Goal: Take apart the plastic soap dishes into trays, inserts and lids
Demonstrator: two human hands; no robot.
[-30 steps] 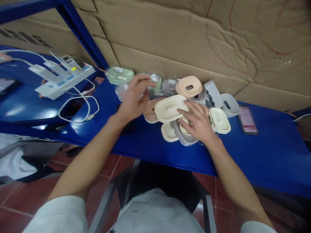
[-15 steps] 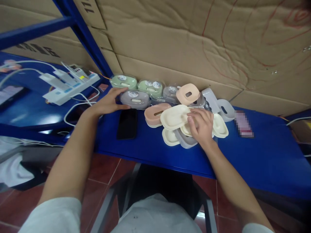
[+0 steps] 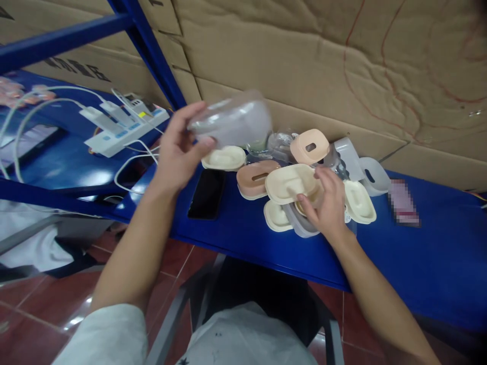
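The grey cover (image 3: 232, 119) has risen off the cream base (image 3: 223, 158) since the earlier frame and hangs above it, its left end clasped by the left hand (image 3: 178, 152). Further right, the right hand (image 3: 327, 203) touches a cream tray (image 3: 286, 188); whether it grips, I cannot tell. A black phone (image 3: 206, 195) lies nearer, left.

A hand could slide over the blue table (image 3: 403, 268) at the lower right. In the middle, a pile of boxes and lids (image 3: 285, 182) blocks the way, with the cardboard wall (image 3: 285, 66) behind. A held see-through box (image 3: 236, 121) blocks the upper middle. There's a gap between the black phone (image 3: 207, 194) and the pile. A plug strip (image 3: 110, 144) and blue post (image 3: 155, 63) block the upper left.
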